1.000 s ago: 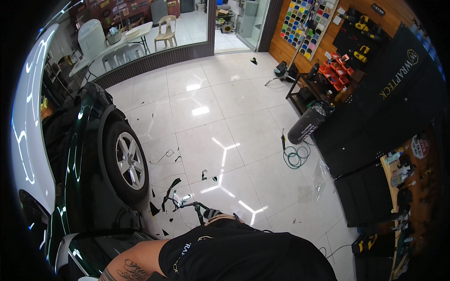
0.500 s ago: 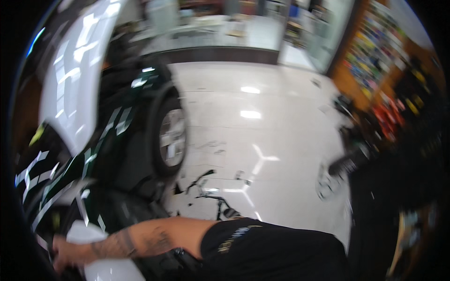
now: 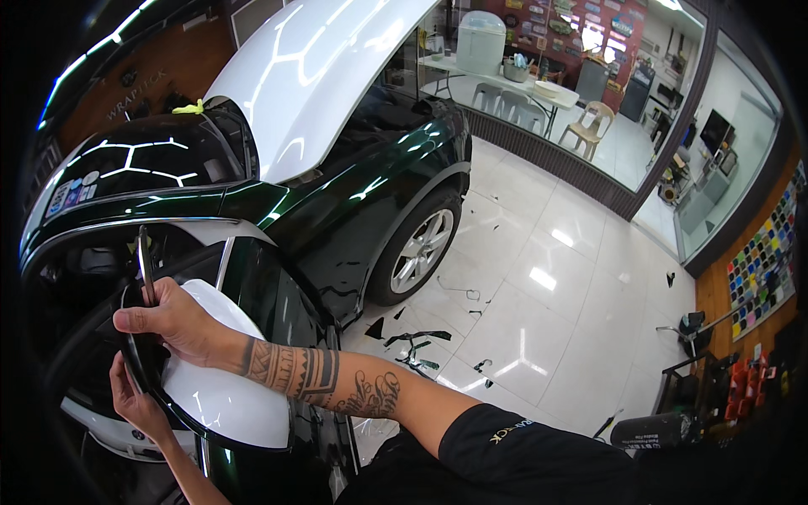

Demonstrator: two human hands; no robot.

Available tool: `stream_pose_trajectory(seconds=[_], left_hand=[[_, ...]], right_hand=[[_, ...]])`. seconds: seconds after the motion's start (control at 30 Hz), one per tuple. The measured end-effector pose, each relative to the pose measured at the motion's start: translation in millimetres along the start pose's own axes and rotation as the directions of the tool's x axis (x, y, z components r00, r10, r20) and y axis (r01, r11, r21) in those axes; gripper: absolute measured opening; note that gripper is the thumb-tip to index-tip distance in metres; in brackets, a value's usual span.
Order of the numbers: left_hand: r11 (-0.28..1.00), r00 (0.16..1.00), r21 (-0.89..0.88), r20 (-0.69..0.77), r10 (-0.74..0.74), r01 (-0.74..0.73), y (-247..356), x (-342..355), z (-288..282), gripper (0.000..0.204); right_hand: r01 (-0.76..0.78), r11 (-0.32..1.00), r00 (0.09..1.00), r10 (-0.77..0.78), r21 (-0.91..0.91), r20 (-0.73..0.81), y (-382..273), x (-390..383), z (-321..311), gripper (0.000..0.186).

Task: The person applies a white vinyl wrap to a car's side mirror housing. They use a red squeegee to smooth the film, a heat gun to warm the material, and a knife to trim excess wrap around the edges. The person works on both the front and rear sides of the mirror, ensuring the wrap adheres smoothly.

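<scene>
A car's side mirror (image 3: 223, 408) with a white cover and black edge stands out from the dark green door. My tattooed right arm reaches across to it. Closed at the mirror's upper edge, my right hand (image 3: 187, 324) holds a slim, dark metallic tool (image 3: 146, 257) that points upward; its lower end is hidden. Below it, my left hand (image 3: 137, 404) grips the mirror's outer rim from underneath, its fingers bent against the black edge and partly hidden.
The raised white hood (image 3: 295, 80) and front wheel (image 3: 421, 248) are ahead. Dark film scraps (image 3: 417, 341) lie on the tiled floor. A yellow-green cloth (image 3: 190, 108) rests by the windshield. At right are a black roll (image 3: 650, 430), red tools (image 3: 747, 385) and a colour swatch board (image 3: 762, 261).
The view has swung left and steadied, showing more of the car. My right hand now shows clearly at the mirror with the slim tool, and my left hand has come into view.
</scene>
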State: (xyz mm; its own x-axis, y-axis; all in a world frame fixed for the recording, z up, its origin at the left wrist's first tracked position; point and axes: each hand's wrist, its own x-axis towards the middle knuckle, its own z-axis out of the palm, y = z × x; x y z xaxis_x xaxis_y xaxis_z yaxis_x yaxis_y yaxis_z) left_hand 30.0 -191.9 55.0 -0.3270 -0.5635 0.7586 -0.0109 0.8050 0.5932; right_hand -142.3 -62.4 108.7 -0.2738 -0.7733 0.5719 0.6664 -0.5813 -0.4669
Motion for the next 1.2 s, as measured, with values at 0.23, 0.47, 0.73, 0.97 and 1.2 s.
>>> stream_pose_trajectory(seconds=[0.23, 0.47, 0.73, 0.97, 1.2], left_hand=[[0.982, 0.992, -0.141, 0.053, -0.119, 0.125, 4, 1, 18, 0.030], [0.967, 0.981, 0.183, 0.036, -0.188, 0.178, 28, -3, 21, 0.031], [0.619, 0.904, -0.669, 0.212, -0.372, 0.411, 14, 1, 17, 0.037], [0.804, 0.941, -0.490, 0.200, -0.272, 0.337, 25, 8, 7, 0.026], [0.934, 0.989, -0.333, -0.017, -0.144, 0.130, 20, -7, 21, 0.023]], right_hand=[[0.042, 0.996, 0.999, -0.042, 0.083, -0.002, -9, 3, -6, 0.031], [-0.048, 0.999, 0.997, 0.047, -0.013, -0.057, 1, -1, -14, 0.025], [-0.003, 0.983, 0.978, 0.042, 0.183, -0.206, -6, 2, -29, 0.037], [-0.016, 0.995, 0.982, 0.034, 0.098, -0.188, -16, 20, -32, 0.048], [0.053, 0.999, 0.996, -0.053, -0.012, -0.069, -23, 18, -6, 0.050]])
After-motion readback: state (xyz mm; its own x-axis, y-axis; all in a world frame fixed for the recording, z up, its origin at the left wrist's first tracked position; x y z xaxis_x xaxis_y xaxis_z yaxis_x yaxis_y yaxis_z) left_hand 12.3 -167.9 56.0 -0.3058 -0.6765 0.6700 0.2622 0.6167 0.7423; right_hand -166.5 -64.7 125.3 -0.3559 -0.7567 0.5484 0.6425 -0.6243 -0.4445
